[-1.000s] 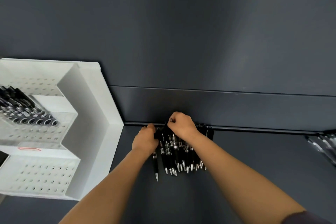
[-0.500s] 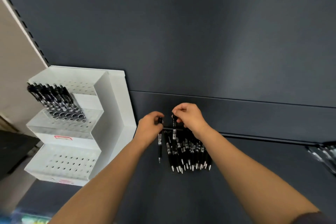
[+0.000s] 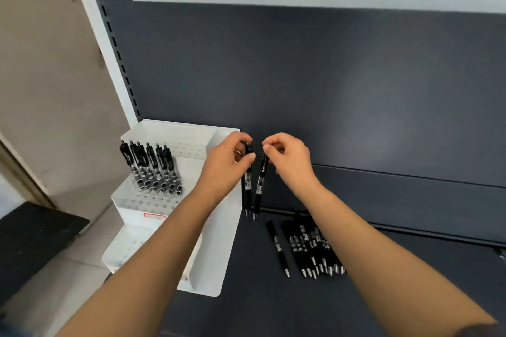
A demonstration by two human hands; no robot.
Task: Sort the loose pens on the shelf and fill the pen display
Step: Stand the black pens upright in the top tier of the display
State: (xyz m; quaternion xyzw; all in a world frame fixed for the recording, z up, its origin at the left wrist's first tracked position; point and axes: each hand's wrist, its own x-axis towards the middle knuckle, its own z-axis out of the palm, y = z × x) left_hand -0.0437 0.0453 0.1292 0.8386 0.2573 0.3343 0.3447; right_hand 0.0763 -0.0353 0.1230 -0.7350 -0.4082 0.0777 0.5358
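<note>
Pens in both hands: left hand (image 3: pixel 228 157) pinches one pen (image 3: pixel 248 180) by cap end, right hand (image 3: pixel 287 154) pinches another (image 3: pixel 260 180), tips down, hanging just right of display (image 3: pixel 208 241). Rest of pile (image 3: pixel 309 249) lies near right on shelf (image 3: pixel 273 309). Risk: light fingertip pinch, pen could swing, miss hole, or knock row (image 3: pixel 150 167) already standing.

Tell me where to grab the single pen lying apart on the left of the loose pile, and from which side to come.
Take the lone pen by its upper barrel near the clip end, pinching across its width from above and from its left. It lies flat on the shelf, tip toward the viewer, with bare shelf on its left, while the pile crowds its right, so fingers probably fit best there.
</note>
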